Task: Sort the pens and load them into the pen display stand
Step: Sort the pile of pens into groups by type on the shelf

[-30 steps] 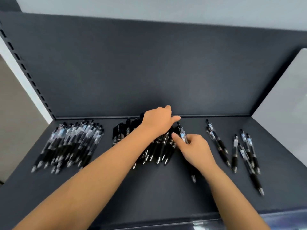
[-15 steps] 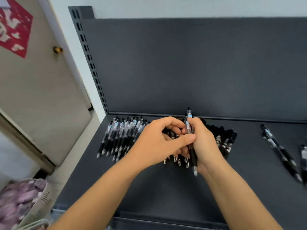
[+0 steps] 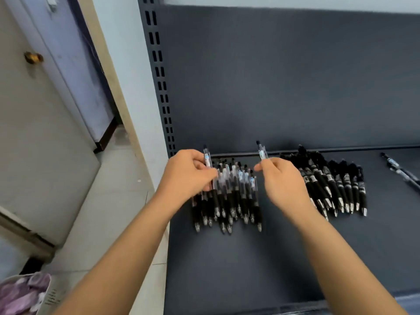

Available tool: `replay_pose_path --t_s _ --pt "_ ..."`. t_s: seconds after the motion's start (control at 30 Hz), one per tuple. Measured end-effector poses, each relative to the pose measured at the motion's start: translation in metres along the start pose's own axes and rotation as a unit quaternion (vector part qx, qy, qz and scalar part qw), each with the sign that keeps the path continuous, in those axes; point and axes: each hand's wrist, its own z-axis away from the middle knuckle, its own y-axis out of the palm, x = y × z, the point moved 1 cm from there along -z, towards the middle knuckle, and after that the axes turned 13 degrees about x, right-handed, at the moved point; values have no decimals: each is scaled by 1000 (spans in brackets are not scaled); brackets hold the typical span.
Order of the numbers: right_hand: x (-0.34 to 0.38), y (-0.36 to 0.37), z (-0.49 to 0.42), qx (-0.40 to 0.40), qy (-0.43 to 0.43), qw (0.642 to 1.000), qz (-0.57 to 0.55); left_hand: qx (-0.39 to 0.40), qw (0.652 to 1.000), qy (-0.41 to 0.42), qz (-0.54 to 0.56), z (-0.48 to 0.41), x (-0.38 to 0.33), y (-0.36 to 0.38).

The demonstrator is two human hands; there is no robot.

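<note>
My left hand (image 3: 188,172) pinches a clear-barrelled pen (image 3: 207,158) upright over the left pile of clear pens (image 3: 236,196) on the dark shelf (image 3: 250,258). My right hand (image 3: 283,185) grips a second clear pen (image 3: 261,151), whose top sticks up past the fingers; its lower part is hidden by the hand. A pile of all-black pens (image 3: 336,185) lies to the right of that hand. A few loose pens (image 3: 401,170) lie at the far right edge.
The shelf's dark back panel (image 3: 284,76) rises behind the pens, with a slotted upright (image 3: 160,83) at its left. Left of the shelf are a tiled floor, a door with a brass knob (image 3: 33,57), and a basket of purple cloth (image 3: 20,296).
The view has swung left. Both hands, joined on one pen half a second ago, have parted and moved over the left pile, each now holding its own pen.
</note>
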Motion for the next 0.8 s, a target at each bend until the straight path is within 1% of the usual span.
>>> replay_pose_path --t_s 0.07,0.13,0.2,0.27,0.37,0.47,0.53,0.67,0.73,0.8 --pt "-11 3 -1 28 36 993 106 34 995 -22 -89 -8 5 -2" --pt "-19 8 -2 54 55 986 147 40 991 -26 -129 -12 7 1" --pt "-22 12 -2 60 47 987 143 33 990 -12 -138 -11 8 4" --pt "-23 14 0 44 30 988 146 16 985 14 -171 -9 8 4" --pt "-26 8 3 8 -3 991 137 -2 976 73 -204 -3 2 5" --pt "-29 -2 9 -6 -40 991 128 6 965 142 -222 4 -13 16" --pt "-29 -13 17 -23 -74 987 138 24 947 187 -259 10 -30 30" --pt "-34 -52 39 -39 -133 972 189 54 897 260 -354 25 -68 71" --pt "-43 -80 49 -27 -142 957 251 56 871 297 -387 34 -87 97" --pt "-58 -112 57 -16 -133 950 284 55 850 323 -412 40 -105 126"
